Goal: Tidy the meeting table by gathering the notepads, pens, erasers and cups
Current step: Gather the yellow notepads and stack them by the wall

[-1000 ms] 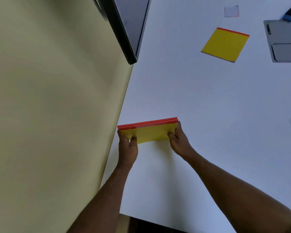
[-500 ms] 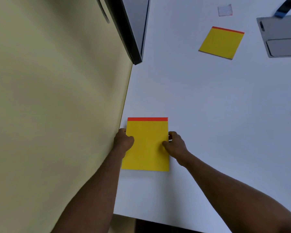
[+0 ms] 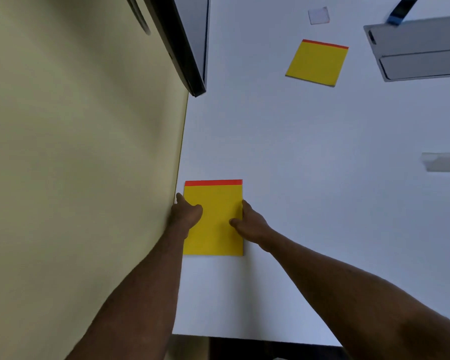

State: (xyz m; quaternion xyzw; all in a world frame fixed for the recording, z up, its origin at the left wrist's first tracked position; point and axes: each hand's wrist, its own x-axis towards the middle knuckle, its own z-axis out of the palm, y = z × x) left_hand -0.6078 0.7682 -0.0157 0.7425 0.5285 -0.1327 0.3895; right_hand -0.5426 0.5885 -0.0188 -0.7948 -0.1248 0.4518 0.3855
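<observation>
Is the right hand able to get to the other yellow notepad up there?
Probably yes: only bare white table lies between the right hand and the far notepad, though it looks like a long stretch.

Wide bare stretch of white table (image 3: 309, 152) lay open thru center & lower right of frame. Left side was blocked by the yellowish wall (image 3: 76, 152), w/ the dark monitor (image 3: 190, 42) jutting in at upper center. Upper right was crowded: 2nd notepad (image 3: 317, 63), grey laptop (image 3: 421, 48).
</observation>
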